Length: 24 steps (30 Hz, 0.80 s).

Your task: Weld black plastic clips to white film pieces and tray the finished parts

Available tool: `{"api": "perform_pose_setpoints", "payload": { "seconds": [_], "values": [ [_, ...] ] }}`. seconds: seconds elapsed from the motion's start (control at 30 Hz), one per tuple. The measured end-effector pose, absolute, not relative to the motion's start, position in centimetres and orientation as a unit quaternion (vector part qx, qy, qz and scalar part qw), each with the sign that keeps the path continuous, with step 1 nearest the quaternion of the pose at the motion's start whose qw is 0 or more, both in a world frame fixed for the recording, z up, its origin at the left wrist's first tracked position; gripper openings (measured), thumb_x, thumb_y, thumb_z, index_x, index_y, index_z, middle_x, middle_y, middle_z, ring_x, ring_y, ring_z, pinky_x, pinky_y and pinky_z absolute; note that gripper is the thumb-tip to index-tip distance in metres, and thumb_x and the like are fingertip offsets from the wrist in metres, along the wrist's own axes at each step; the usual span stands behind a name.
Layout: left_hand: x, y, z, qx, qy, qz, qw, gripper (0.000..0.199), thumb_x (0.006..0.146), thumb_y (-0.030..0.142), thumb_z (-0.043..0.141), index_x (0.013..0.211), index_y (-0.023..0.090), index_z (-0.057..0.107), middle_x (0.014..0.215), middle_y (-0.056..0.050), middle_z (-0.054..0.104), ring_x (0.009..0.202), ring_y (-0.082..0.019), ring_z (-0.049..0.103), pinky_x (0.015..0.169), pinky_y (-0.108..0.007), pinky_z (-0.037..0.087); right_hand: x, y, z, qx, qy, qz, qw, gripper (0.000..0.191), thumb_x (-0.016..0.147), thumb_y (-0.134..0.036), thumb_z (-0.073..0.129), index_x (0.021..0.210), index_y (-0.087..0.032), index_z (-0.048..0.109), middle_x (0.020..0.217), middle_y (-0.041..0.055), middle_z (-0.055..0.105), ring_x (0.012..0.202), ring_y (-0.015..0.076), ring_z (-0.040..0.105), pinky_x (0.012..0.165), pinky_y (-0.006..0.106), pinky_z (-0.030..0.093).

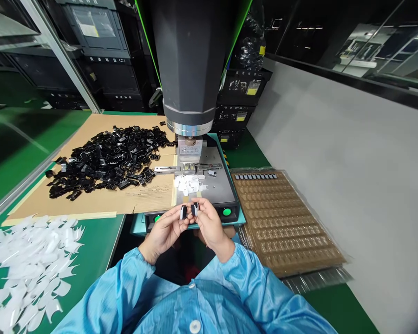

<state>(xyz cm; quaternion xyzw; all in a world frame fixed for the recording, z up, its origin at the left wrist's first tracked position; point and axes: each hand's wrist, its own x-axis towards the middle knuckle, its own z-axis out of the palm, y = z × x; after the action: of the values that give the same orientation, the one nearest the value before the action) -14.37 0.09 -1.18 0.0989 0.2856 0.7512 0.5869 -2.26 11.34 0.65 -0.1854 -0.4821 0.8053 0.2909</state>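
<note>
My left hand (pixel 167 228) pinches a small black-and-white plastic part (pixel 183 212) between thumb and fingers. A similar black-and-white part (pixel 194 209) is gripped in my right hand (pixel 210 226), close beside the first. Both hands are held at the front edge of a press machine (pixel 219 185). Just beyond them, several thin white plastic pieces (pixel 190 184) lie on the machine's metal plate. One small light part (pixel 212 173) rests to their right. Behind these stands a metal fixture (pixel 188 168), under the press head (pixel 190 149).
A heap of black plastic clips (pixel 111 160) lies on cardboard (pixel 149 197) to the left. White pieces (pixel 28 273) are piled on the green table at near left. On the right, a clear blister tray (pixel 285 222) has parts along its far row. Green buttons (pixel 226 212) flank the hands.
</note>
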Motion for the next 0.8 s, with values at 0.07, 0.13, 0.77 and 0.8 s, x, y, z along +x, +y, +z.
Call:
{"api": "perform_pose_setpoints", "payload": {
  "seconds": [0.07,0.13,0.77,0.8],
  "values": [
    [-14.43,0.11,-1.16,0.099,0.284,0.75,0.589,0.035,0.096,0.021,0.076,0.128,0.007,0.072,0.1,-0.014,0.075,0.084,-0.016,0.072,0.071,-0.022,0.06,-2.21,11.31,0.76,-0.181,-0.476,0.812,0.284,0.036,0.087,-0.02,0.066,0.123,-0.025,0.067,0.103,0.0021,0.071,0.079,0.0131,0.065,0.071,0.027,0.055],
    [-14.47,0.14,-1.16,0.098,0.283,0.753,0.586,0.037,0.095,0.022,0.077,0.128,0.007,0.072,0.106,-0.014,0.074,0.086,-0.017,0.071,0.07,-0.022,0.059,-2.18,11.3,0.84,-0.175,-0.465,0.823,0.274,0.036,0.087,-0.02,0.066,0.122,-0.025,0.066,0.103,0.0025,0.071,0.078,0.0134,0.064,0.07,0.027,0.054],
    [-14.59,0.14,-1.4,0.101,0.273,0.754,0.589,0.04,0.095,0.024,0.076,0.132,0.008,0.071,0.105,-0.015,0.074,0.088,-0.019,0.071,0.067,-0.022,0.055,-2.08,11.16,0.98,-0.178,-0.483,0.817,0.262,0.036,0.085,-0.021,0.064,0.121,-0.025,0.065,0.108,0.0036,0.069,0.081,0.0155,0.064,0.072,0.03,0.053],
    [-14.58,0.15,-1.44,0.101,0.274,0.755,0.588,0.04,0.095,0.024,0.076,0.132,0.008,0.071,0.107,-0.015,0.074,0.089,-0.019,0.071,0.067,-0.022,0.056,-2.08,11.18,0.95,-0.18,-0.484,0.815,0.263,0.036,0.084,-0.021,0.064,0.12,-0.025,0.065,0.109,0.0038,0.069,0.081,0.0153,0.063,0.072,0.03,0.053]
  ]
}}
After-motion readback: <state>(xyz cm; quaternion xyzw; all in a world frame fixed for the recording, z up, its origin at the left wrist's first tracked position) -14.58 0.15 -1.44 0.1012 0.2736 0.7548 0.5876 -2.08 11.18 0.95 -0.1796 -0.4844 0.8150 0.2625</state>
